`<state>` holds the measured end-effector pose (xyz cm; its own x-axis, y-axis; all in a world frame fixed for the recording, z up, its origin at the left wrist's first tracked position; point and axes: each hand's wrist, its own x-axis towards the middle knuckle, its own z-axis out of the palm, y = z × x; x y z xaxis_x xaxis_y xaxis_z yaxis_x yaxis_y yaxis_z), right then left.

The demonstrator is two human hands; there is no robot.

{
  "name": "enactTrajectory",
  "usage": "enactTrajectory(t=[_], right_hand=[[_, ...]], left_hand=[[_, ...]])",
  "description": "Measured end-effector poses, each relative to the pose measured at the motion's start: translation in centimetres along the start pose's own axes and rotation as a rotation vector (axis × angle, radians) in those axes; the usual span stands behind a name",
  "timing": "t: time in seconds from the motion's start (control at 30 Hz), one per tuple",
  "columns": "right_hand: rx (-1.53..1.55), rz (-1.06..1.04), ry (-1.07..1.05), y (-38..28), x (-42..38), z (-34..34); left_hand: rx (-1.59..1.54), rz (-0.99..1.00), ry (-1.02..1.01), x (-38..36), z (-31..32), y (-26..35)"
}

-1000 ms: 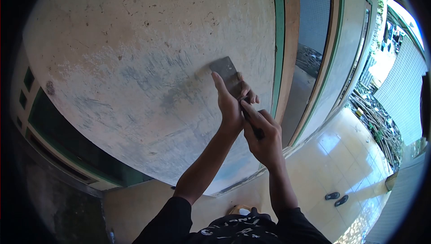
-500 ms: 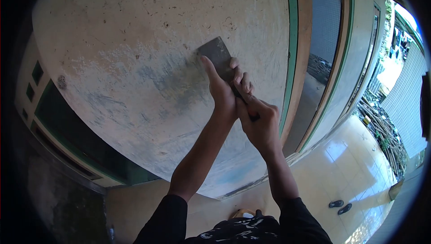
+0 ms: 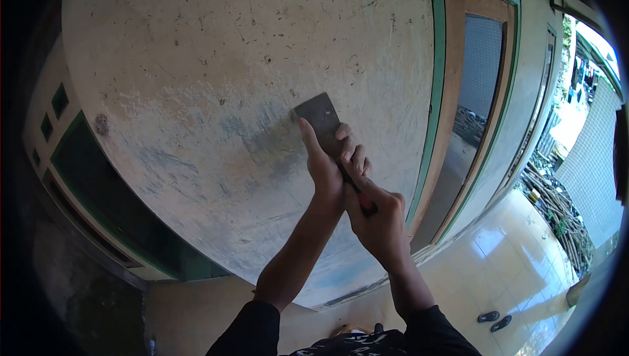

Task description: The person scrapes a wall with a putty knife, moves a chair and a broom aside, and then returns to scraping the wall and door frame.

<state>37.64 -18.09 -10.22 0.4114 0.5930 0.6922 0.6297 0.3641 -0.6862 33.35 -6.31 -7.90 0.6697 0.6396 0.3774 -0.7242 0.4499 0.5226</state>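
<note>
A wide-bladed scraper (image 3: 318, 115) lies against the scuffed, cream-painted wall (image 3: 216, 35), its blade end pointing up. My left hand (image 3: 324, 169) is closed around the lower part of the blade, thumb along the left edge and fingertips showing at the right. Just below, my right hand (image 3: 379, 222) is wrapped around the handle, of which a red and black bit shows near the thumb. My wrists are close together. Grey-blue scrape marks and flaked paint spread over the wall to the left of the blade and under it.
To the right stands a green and wood door frame (image 3: 452, 94) with glass. A dark green-edged window opening (image 3: 118, 192) lies at the left. Below is a shiny tiled floor (image 3: 458, 284) with a pair of dark sandals (image 3: 495, 320). Sticks (image 3: 557, 212) are piled outside.
Both hands and the scraper have slid down along the wall, ending lower in view. The view itself has shifted slightly, so the wall and door sit a little lower and further right.
</note>
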Motion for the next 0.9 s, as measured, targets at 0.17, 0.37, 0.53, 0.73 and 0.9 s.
enactTrajectory(t=[0.17,0.37,0.53,0.73,0.9], right_hand=[[-0.027,0.077,-0.059,-1.2,-1.6,-0.7],[-0.003,0.004,-0.001,1.7,-2.3,0.2],[0.061,0.029,0.065,0.8,-1.3,1.0],[0.105,0.108,-0.005,0.6,-2.3,0.7],[0.175,0.094,0.038,1.2,-1.0,1.0]], left_hand=[[-0.145,-0.089,0.015,-1.8,-0.5,-1.0],[-0.008,-0.033,0.103,-2.0,-0.7,-1.7],[0.055,-0.053,0.094,-0.8,0.2,-0.6],[0.040,-0.034,0.143,-2.1,0.3,-0.9],[0.126,0.006,0.165,-0.5,2.0,0.0]])
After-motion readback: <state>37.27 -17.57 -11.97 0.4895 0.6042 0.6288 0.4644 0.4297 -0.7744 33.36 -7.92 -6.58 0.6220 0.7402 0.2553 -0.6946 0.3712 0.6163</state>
